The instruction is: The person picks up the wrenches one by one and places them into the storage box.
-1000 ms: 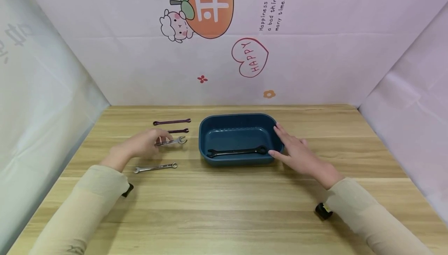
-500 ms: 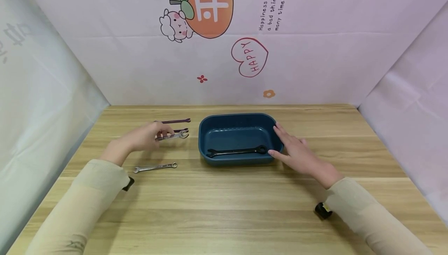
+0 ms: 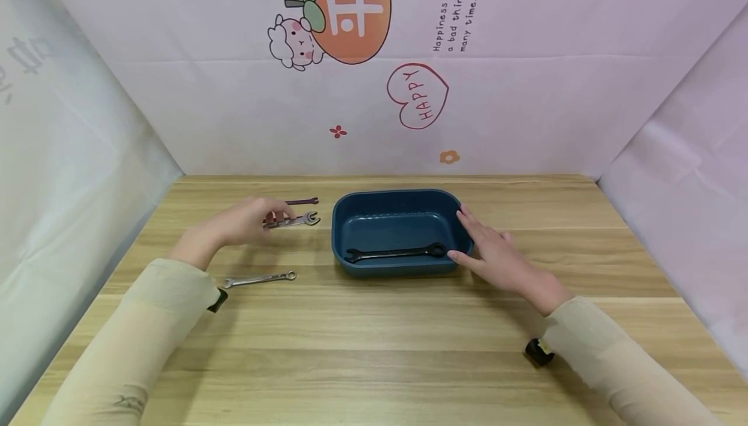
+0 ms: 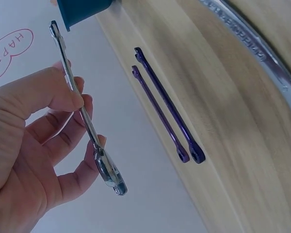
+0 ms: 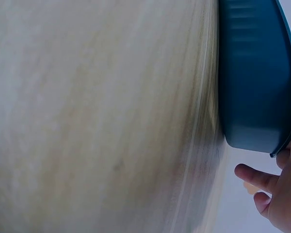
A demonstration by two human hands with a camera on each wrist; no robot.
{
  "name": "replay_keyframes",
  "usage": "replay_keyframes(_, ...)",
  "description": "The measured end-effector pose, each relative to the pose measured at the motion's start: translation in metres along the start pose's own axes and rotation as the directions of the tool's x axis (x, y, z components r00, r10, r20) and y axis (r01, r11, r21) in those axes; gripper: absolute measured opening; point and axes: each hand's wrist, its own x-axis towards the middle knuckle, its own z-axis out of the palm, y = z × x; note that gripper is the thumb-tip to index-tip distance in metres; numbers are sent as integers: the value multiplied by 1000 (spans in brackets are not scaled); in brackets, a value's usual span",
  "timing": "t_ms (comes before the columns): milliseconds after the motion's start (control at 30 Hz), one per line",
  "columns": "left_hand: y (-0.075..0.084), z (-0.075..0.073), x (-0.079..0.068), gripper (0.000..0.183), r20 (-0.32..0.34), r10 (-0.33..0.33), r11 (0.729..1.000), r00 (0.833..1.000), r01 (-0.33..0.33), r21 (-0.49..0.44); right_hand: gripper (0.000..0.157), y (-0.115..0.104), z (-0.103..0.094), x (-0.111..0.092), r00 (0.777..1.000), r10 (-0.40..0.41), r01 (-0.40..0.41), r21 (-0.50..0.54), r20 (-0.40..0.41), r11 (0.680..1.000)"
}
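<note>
My left hand [image 3: 248,221] pinches a silver wrench [image 3: 311,218] near its middle, thumb on one side and fingers on the other. In the left wrist view the wrench [image 4: 88,126] stands clear of the table. Two purple wrenches [image 4: 161,104] lie side by side beyond that hand; the head view shows them mostly covered by it. At the bin's right end, my right hand [image 3: 497,254] rests with fairly straight fingers on the rim of the dark blue bin [image 3: 403,269]. A black wrench [image 3: 395,253] lies inside along the near wall.
Another silver wrench [image 3: 260,279] lies on the wooden table [image 3: 374,348], nearer to me than the left hand. White printed cloth [image 3: 234,114] walls the back and both sides.
My left hand has lifted the silver wrench and moved slightly away from me, now covering more of the purple wrenches. The right hand and the bin stay put.
</note>
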Motion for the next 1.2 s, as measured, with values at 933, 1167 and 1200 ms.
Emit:
replay_keyframes(933,37,-8,36,53,61,30,999,998,-31,16,86,0,-2,-2,1000,5,-5,26,8,1000)
replay_keyframes(1167,48,-8,46,51,86,54,998,995,-57,31,86,0,-2,-1,1000,-2,2,20,5,1000)
replay_keyframes(1200,49,-7,48,51,90,55,998,994,-58,33,86,0,-2,-1,1000,-2,2,21,5,1000)
